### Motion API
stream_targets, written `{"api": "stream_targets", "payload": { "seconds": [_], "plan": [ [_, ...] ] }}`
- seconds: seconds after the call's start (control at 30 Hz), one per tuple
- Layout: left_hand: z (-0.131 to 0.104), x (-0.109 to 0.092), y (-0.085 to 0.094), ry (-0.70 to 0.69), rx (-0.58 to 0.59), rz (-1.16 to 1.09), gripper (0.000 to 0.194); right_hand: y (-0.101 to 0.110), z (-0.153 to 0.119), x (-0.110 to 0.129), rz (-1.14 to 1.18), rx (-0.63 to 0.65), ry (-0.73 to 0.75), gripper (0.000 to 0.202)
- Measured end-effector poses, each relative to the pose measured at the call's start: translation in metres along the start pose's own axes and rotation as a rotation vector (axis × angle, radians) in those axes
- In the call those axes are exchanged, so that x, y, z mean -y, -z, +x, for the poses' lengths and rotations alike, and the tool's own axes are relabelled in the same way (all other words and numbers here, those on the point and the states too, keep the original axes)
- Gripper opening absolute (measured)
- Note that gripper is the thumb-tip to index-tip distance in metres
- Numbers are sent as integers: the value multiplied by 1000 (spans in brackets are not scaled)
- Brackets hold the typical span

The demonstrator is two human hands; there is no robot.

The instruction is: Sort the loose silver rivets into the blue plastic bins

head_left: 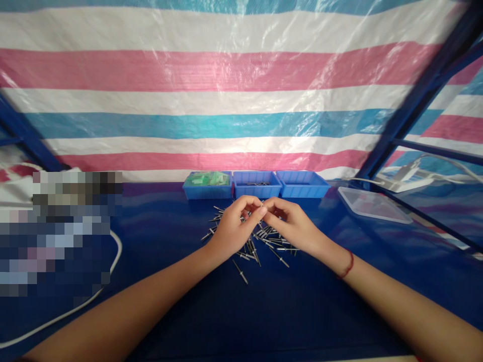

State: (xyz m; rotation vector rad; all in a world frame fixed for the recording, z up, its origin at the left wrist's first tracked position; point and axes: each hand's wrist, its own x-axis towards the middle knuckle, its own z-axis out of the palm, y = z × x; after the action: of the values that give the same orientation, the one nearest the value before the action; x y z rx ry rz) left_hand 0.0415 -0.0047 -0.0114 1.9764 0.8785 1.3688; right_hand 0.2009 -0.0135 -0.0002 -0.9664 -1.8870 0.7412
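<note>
Left hand [234,227] and right hand [295,222] meet above scattered rivets [267,233] on the blue counter [264,317]; whether either grip pinches anything cannot be told; three bins [257,191] stand behind.

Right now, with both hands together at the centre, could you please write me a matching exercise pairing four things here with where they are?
Things
1. Green packets
2. Dark red bracelet
3. Clear plastic piece
4. Loose metal pins

Places
A. Scattered on the blue tabletop, under and around the left hand and right hand
B. Inside the left-hand blue bin
C. Lying flat to the right of the right-hand blue bin
D. Around the right wrist

Pairs: 1-B, 2-D, 3-C, 4-A
</note>
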Motion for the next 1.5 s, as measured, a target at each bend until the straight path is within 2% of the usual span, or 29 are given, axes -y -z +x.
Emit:
{"api": "stream_targets", "payload": {
  "seconds": [0.17, 0.4, 0.6, 0.7, 0.8, 0.93, 1.07, 1.27, 1.37, 1.5],
  "plan": [
    [-1, -2, 0, -28, -41, 32, 7, -1, 0, 4, 76, 53, -17, 22],
    [1, 0, 2, -45, -106, 134, 9, -1, 2, 2, 105, -148, 13, 17],
    [2, 5, 3, -26, -74, 122, 10, 0, 0, 9, 101, -166, 39, 12],
    [2, 4, 4, -38, -44, 117, 11, 3, -3, 13, -21, -151, 109, 9],
    [2, 3, 5, -62, 3, 135, 14, 9, -4, 18, -265, -108, 251, 6],
    [1, 1, 5, -79, 59, 206, 18, 15, -4, 20, -487, -75, 373, 11],
    [2, 1, 6, -64, 37, 235, 19, 19, -2, 15, -580, -118, 329, 17],
    [9, 12, 14, -76, -21, 312, 19, 30, 25, -6, -708, -378, 208, 19],
    [10, 16, 18, -114, 14, 370, 17, 32, 51, -20, -787, -398, 182, 20],
    [9, 14, 21, -182, 130, 515, 17, 28, 77, -37, -949, -370, 99, 22]
  ]
}}
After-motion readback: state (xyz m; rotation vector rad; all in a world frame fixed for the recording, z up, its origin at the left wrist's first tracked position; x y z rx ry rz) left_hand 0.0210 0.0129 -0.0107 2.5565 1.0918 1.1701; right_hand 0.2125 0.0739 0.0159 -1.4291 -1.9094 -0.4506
